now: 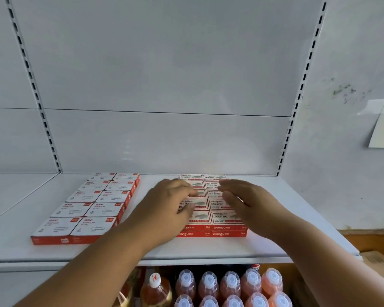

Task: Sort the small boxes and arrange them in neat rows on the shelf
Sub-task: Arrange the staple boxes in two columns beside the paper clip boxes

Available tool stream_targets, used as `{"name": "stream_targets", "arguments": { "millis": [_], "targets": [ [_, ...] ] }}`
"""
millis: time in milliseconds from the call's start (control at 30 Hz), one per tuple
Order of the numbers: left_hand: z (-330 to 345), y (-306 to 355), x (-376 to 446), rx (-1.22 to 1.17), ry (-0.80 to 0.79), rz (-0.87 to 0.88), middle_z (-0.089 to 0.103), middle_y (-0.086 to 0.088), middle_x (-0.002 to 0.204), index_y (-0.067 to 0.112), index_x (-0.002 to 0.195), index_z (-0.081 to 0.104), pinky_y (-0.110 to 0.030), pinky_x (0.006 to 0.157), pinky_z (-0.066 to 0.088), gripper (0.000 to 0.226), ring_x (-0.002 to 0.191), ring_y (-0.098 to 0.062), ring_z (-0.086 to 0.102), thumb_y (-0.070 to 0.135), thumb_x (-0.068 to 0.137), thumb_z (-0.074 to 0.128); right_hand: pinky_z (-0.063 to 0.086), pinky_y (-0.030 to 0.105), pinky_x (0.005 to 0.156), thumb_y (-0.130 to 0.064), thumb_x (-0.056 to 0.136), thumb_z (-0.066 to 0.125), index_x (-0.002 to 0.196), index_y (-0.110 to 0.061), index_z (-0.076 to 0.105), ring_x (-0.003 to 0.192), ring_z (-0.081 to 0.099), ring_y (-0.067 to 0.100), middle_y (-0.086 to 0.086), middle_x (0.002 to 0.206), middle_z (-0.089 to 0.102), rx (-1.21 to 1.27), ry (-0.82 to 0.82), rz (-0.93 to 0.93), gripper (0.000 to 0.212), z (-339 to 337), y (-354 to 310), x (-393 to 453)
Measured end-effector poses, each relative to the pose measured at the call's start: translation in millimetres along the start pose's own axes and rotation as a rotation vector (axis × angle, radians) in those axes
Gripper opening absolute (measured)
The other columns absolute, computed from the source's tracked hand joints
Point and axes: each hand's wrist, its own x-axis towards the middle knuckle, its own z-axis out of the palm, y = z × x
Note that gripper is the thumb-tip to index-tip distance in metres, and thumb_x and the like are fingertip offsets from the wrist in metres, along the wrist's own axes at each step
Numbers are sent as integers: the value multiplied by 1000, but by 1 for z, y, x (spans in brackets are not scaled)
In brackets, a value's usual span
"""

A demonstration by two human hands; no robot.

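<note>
Boxes (217, 204) flush, shelf (297, 218) beside.

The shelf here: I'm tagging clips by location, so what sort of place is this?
Probably a small shop or stockroom. The white metal shelf hangs on slotted uprights, identical staple boxes and paper-clip boxes lie in rows, and capped drink bottles fill the shelf below.

The shelf (275, 218) looks like white painted metal, smooth with a soft sheen, and its back panel (164, 74) has the same finish between slotted metal uprights (302, 89). The paper clip boxes (87, 209) and staple boxes (215, 209) look like printed cardboard, slightly glossy. The bottles (220, 284) under the shelf's front edge are clear glossy plastic with translucent caps. The wall (353, 85) at right is matt and smudged.
</note>
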Motion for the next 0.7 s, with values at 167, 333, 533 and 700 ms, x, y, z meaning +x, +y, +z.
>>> {"name": "stream_targets", "arguments": {
  "millis": [167,333,533,700],
  "targets": [
    [-8,-10,-36,131,-60,-103,49,24,96,40,110,49,-13,68,36,40,87,0,49,68,82,56,36,7,74,-69,80,53,119,-40,59,95,53,-5,-27,107,54,-57,57,46,49,-1,18,-35],
    [-4,-6,-40,154,-77,-140,51,22,88,38,99,54,-13,62,35,33,81,-1,52,66,84,56,40,17,59,-60,73,70,90,-33,57,69,54,4,-12,79,60,-33,29,210,34,6,21,-45],
    [1,-3,-41,110,-91,-110,44,30,83,38,114,58,-9,59,33,29,74,4,48,55,91,56,36,19,56,-53,78,70,63,-27,48,57,45,5,-6,62,53,-36,-58,200,37,4,20,-46],
    [2,-4,-40,104,-113,-101,41,31,85,39,122,55,-8,61,34,33,74,0,50,53,93,54,33,21,56,-54,82,65,68,-23,49,61,47,6,-5,67,54,-104,-61,180,38,7,20,-46]
  ]
}}
